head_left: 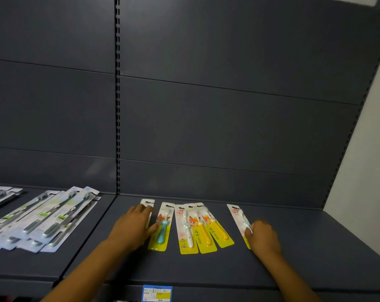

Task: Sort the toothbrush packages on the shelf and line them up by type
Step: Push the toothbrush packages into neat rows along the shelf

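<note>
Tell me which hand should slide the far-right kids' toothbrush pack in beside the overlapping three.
Right. The right hand already rests on that far-right pack; the left hand is occupied on the leftmost pack.

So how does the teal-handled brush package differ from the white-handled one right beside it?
The teal-handled package lies alone, while the white-handled package is overlapped at its right edge by a yellow-handled package. The left hand reaches the teal-handled package's left edge; neither hand touches the white-handled package. The brush handles differ, teal against white. Both lie flat on the shelf, yellow ends toward the camera.
</note>
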